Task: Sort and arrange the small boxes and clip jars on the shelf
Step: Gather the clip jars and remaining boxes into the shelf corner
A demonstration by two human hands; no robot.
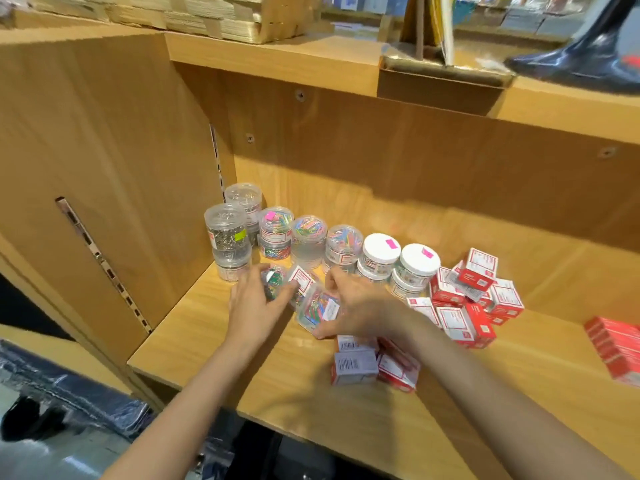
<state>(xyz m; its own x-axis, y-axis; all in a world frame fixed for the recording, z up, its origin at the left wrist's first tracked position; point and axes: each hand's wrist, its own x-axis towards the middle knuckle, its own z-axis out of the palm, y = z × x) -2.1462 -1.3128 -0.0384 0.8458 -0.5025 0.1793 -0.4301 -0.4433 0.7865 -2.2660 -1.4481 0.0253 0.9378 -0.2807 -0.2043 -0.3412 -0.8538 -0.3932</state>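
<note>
At the frame's centre, a clear jar of coloured clips [317, 311], tilted, is grasped by the right hand [360, 306]; a smaller clip jar [273, 282] is held in the left hand's [254, 308] curled fingers. Stacked clip jars [308, 237] are ranged behind, red-and-white small boxes [467, 299] heaped to the right, on the wooden shelf [346, 420].

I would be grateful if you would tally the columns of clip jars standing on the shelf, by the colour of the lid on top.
Clear-lidded columns: 5
White-lidded columns: 2
Total: 7
Not counted: the held jars gripped by the left hand and right hand.
</note>
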